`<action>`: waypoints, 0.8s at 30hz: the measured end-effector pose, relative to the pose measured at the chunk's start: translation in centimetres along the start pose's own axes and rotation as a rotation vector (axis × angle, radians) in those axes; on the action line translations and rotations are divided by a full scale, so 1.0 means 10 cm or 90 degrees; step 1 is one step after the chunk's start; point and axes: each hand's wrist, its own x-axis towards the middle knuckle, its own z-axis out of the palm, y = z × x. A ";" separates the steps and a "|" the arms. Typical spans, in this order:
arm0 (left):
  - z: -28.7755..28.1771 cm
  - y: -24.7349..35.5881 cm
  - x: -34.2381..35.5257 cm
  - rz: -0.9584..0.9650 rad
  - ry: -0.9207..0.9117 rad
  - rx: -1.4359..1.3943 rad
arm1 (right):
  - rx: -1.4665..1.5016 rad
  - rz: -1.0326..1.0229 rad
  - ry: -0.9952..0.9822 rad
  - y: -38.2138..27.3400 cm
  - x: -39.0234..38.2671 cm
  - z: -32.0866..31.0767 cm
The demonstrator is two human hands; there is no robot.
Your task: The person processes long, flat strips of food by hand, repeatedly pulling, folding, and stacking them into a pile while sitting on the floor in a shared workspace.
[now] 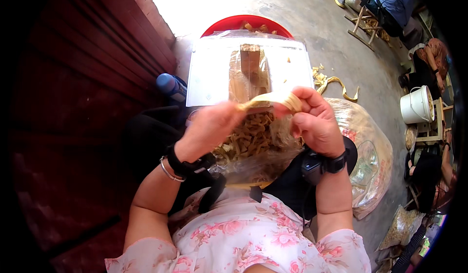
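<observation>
A pale yellow flat strip (265,98) stretches between my hands above my lap. My left hand (210,127) is closed and pinches one end, slightly blurred. Around the fingers of my right hand (314,119) the strip lies in a curled loop, held by thumb and fingers. Just beyond, a white board (207,63) carries a brown block (250,58) with clear film or tape about it. Under my hands, an open clear plastic bag (251,161) holds many small tan folded pieces (251,135).
A red basin (219,25) sits beneath the board's far edge. Loose yellow strips (335,80) lie on the floor at right, near a large filled plastic bag (368,151). A blue bottle (168,85) stands by the dark red door (97,53). Other people (390,0) sit along the right, near a white bucket (414,107).
</observation>
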 end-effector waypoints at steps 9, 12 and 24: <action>-0.07 0.13 0.04 -0.134 -0.110 -0.718 | -0.215 -0.024 0.015 0.43 0.10 0.07; 0.10 0.21 0.00 -0.069 -0.119 -0.575 | -0.175 0.035 0.045 0.36 0.04 0.13; 0.02 0.29 0.05 0.349 0.166 -0.071 | 0.113 0.233 -0.031 0.43 0.16 0.00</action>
